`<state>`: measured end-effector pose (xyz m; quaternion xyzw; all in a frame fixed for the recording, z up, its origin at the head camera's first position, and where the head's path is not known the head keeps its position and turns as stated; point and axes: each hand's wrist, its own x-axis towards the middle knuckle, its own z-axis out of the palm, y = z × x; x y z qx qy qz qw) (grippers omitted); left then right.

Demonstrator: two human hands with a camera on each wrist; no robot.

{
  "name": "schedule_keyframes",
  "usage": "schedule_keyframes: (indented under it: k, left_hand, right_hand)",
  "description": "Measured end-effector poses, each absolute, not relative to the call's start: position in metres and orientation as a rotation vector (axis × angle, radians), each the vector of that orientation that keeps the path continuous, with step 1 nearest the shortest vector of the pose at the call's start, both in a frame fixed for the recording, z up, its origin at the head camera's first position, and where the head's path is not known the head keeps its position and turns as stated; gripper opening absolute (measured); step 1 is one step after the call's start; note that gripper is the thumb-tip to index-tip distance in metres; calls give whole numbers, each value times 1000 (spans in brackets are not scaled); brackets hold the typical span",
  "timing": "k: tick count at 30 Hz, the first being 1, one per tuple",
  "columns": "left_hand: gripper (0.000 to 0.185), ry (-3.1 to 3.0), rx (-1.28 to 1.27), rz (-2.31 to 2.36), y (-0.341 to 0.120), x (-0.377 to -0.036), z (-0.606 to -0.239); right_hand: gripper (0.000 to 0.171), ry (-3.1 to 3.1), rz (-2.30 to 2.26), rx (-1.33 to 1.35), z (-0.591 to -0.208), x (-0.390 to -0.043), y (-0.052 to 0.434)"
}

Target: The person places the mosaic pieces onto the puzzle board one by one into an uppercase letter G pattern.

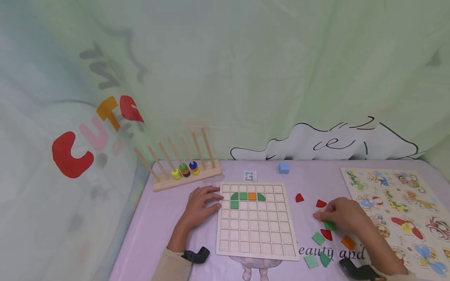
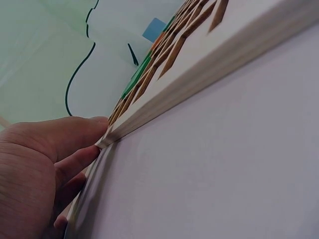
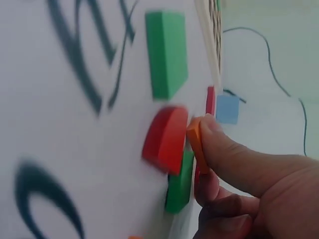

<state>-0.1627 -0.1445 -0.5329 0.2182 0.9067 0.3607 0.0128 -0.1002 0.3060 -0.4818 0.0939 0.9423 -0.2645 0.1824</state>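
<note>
A wooden grid board [image 1: 258, 255] lies on the table. In its upper rows sit an orange square [image 1: 252, 196] and several green squares and rounded pieces. My left hand [image 1: 201, 203] rests at the board's left edge, thumb and fingertips touching the rim in the left wrist view. To the right of the board, my right hand [image 1: 346, 214] pinches an orange piece [image 3: 197, 144] between thumb and fingers, just over the loose pieces. Close under it are a red quarter-round piece [image 3: 167, 139] and a green piece [image 3: 180, 184]. A green square [image 3: 167, 55] lies farther off.
Behind the board are a small pattern card [image 1: 250, 176] and a blue cube [image 1: 284, 168]. A wooden peg rack [image 1: 188, 179] with coloured rings stands at back left. On the right lies an insect puzzle board [image 1: 397, 195]. Another orange piece [image 1: 348, 242] lies near the right wrist.
</note>
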Motion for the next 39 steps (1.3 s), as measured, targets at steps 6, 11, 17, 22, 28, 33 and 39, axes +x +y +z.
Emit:
schedule_keyframes:
  k: [6,11,17,22,28,33,39]
  left_hand:
    - [23,2830,702,1124,-145,-162,-532]
    - [22,2836,696,1111,-144,-163,-531]
    - [22,2841,696,1117,-144,-163,-532]
    - [22,2846,697,1119,-143,-163,-533]
    - [22,2844,687,1132,-144,-163,-534]
    - [22,2854,704,1119,-145,-164,-536]
    - [22,2854,713,1113,-146,-166,-539]
  right_hand:
    - [44,2663,-786,297,-479,-95,292]
    - [37,2747,-832,234,-473,-91,271]
    - [32,2872,-939,74,-464,-90,240]
    - [27,2883,-1029,-64,-461,-93,217]
    - [18,2772,-1112,-67,-463,-94,195]
    - [15,2720,-1135,-34,-466,-93,185]
    - [15,2703,-1159,-52,-467,-91,180]
